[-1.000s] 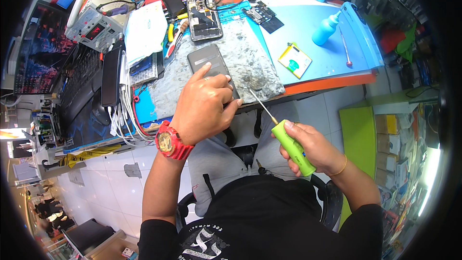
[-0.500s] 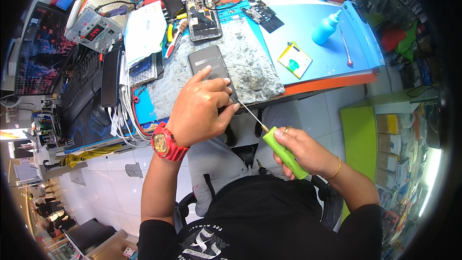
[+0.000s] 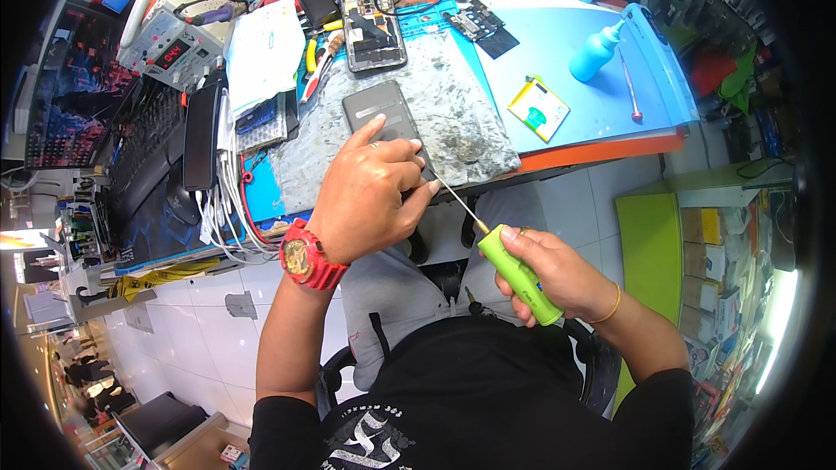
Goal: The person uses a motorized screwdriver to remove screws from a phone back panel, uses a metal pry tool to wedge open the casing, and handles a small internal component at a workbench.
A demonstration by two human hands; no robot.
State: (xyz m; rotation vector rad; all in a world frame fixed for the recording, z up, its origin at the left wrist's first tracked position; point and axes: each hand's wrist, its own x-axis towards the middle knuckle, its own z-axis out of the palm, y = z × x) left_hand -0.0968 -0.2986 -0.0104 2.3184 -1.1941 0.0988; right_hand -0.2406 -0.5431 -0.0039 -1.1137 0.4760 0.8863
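A dark grey phone or phone back panel (image 3: 373, 103) lies on the stained grey mat (image 3: 322, 148) near the bench's front edge. My left hand (image 3: 379, 187) holds it down, index finger stretched over its face and the other fingers and thumb along its right and lower side. In my right hand (image 3: 566, 274), the fingers wrap round the bright green handle of a thin-shafted, screwdriver-like tool (image 3: 514, 270). Its metal shaft slants up and left to the phone's lower right edge, by my left thumb. The tip cannot be made out there.
An opened phone (image 3: 373, 35) lies behind. To the right, a blue mat bears a battery (image 3: 538, 109), a blue squeeze bottle (image 3: 596, 54) and a thin screwdriver (image 3: 629, 91). At left are cables (image 3: 228, 200), a phone (image 3: 202, 135), a keyboard (image 3: 152, 117) and a power supply (image 3: 170, 48).
The view has shifted slightly. The green handle appears turned a little in my right hand, showing more of its printed side. My left hand stays on the phone.
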